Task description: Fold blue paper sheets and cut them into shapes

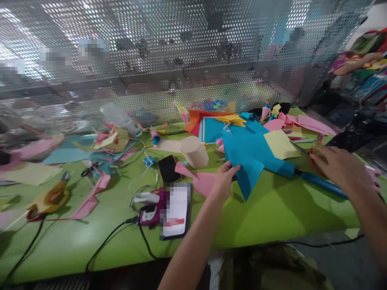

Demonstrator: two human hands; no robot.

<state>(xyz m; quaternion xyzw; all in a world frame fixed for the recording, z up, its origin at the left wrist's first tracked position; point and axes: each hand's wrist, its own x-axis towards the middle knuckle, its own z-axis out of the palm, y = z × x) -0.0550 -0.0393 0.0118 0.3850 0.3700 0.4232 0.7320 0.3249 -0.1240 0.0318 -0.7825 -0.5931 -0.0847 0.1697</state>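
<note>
In the middle of the table, my left hand pinches the edge of a blue sheet of paper between thumb and fingers. The sheet is tilted up, with a pointed corner hanging down. To the right, my right hand curls around the red handle of a pair of scissors; its blades point left, by a pale yellow paper. Some of its fingers are hidden. Below that hand lies a long blue-handled tool. Pink paper is beside my left hand.
A beige paper roll stands left of the blue paper. A dark phone, a lit phone and a yellow glue gun with cords lie on the green table. Behind rises a perforated metal screen.
</note>
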